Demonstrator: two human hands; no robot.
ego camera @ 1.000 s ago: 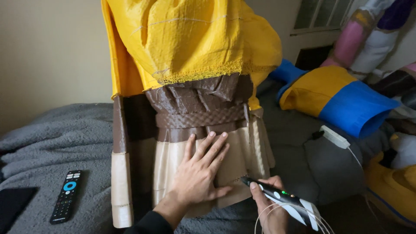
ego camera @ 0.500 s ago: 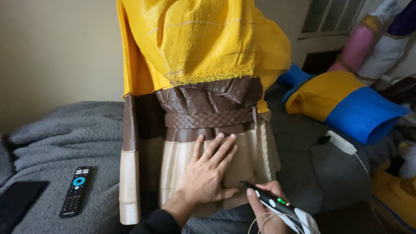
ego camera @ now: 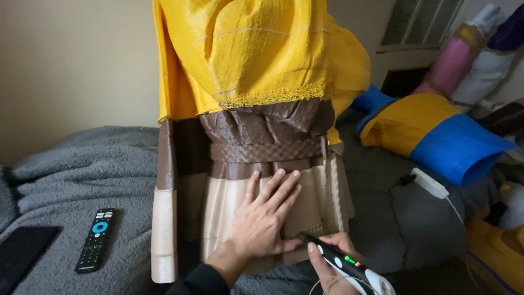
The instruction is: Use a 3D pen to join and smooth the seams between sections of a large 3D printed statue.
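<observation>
A: Where is the pen (ego camera: 341,261) right now?

B: Lower right of the frame. The right hand (ego camera: 333,262) is wrapped around it, and its dark tip sits against the bottom edge of the beige skirt (ego camera: 311,207), just right of centre. A small green light shows on the pen's body, and a thin pale strand trails off its back end at the bottom edge.

A: And the other hand?

B: The left hand (ego camera: 261,221) lies flat on the skirt in the lower middle of the frame, fingers spread wide and pointing up toward the brown woven belt (ego camera: 265,151). It grips nothing; it only presses. The thumb is almost touching the pen tip.

A: So what makes this go well, in your view?

B: I'd keep that flat palm firm so the ribbed skirt panel can't flex away from the tip, and keep the thumb out of the tip's line. Slow, even strokes along the hem would suit it best, I think, with the trailing strand left slack.

A: Anything nearby to mind?

B: The yellow cloth (ego camera: 256,49) hangs above in the upper middle, clear of the pen. The remote (ego camera: 95,239) on the grey blanket (ego camera: 82,164), lower left, is well apart.
</observation>
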